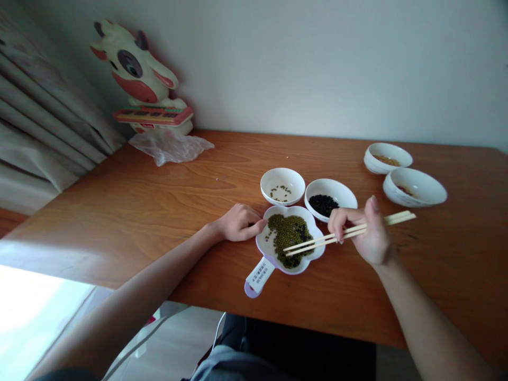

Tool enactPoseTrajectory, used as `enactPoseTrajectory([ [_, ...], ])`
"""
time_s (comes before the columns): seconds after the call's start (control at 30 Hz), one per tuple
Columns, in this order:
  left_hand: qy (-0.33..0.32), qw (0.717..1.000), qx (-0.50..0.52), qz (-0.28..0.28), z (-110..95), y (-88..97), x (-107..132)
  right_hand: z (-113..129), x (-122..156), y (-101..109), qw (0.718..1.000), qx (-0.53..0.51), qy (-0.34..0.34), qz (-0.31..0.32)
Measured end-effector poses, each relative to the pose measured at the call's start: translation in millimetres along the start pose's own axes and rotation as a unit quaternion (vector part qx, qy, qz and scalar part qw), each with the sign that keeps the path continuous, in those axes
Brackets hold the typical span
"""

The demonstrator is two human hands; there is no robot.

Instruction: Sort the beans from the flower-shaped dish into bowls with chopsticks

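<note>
A flower-shaped dish (pixel 260 246) with a purple edge and labelled handle holds many small green beans (pixel 291 225), with darker ones mixed in at the right. My left hand (pixel 241 222) rests on the table at the dish's left side, fingers curled and thumb at the rim. Wooden chopsticks (pixel 355 231) are gripped in my right hand (pixel 367 233), right of the dish. Their tips reach down among the beans; no bean shows clearly between them. Behind the dish are a white bowl (pixel 282 175) with a few green beans and another bowl (pixel 337 188) with black beans (pixel 323 205).
Farther right stand two more white bowls, one (pixel 381 166) with yellowish grains, the other (pixel 420 196) with a little reddish-brown content. A cow-shaped toy keyboard (pixel 146 84) and a crumpled plastic bag (pixel 170 148) sit at the back left of the wooden table (pixel 178 201).
</note>
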State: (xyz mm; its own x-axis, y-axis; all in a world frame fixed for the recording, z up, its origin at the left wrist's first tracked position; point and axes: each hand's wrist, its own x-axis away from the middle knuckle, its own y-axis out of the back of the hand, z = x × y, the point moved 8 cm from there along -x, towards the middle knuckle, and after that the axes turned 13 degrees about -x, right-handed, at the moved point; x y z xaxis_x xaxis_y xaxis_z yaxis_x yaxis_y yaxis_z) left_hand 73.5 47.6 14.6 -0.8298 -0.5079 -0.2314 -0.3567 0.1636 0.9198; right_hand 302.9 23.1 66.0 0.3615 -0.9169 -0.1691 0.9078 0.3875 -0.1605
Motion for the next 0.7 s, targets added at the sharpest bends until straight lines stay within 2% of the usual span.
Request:
enactPoseTrajectory([
  [0.23,0.013,1.000,-0.013,0.005,0.2,-2.5,1.5,-3.2,0.1,-4.7,1.000,0.002,0.007,0.003],
  [0.7,0.009,1.000,-0.022,-0.002,-9.6,4.0,4.2,3.1,7.0,-15.9,0.998,0.024,0.049,0.035],
])
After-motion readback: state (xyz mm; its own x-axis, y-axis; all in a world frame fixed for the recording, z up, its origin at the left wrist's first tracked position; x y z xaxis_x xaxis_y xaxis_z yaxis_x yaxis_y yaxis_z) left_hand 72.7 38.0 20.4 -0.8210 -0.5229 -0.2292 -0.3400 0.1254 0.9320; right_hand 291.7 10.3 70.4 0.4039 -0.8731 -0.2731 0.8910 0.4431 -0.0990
